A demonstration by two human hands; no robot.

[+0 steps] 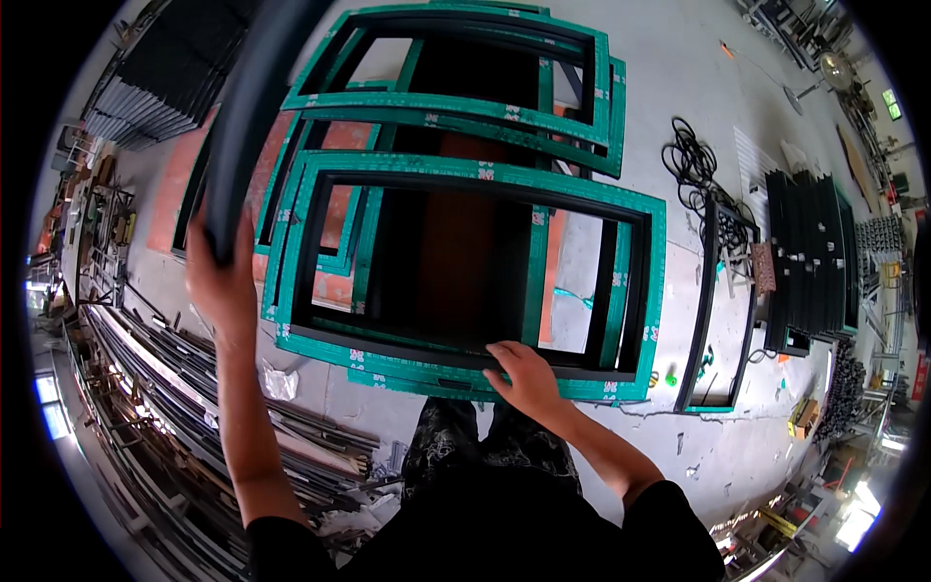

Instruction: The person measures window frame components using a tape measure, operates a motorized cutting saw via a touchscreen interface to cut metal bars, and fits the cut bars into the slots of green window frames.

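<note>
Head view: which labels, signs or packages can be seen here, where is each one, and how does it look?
Small label patches: spaced along the green tape on the stacked black window frames; square, white with red marks.
Green sign: far upper right, at the wall; small, rectangular, pale marks.
Yellow box: floor, lower right; small, blocky.
Right hand rests on the top frame's near edge; left hand grips a black curved bar.

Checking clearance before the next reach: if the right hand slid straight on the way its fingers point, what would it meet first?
The right hand rests on the near rail of the top green-taped window frame. Straight ahead lies the frame's dark opening, then probably its far rail; depth is unclear.
</note>
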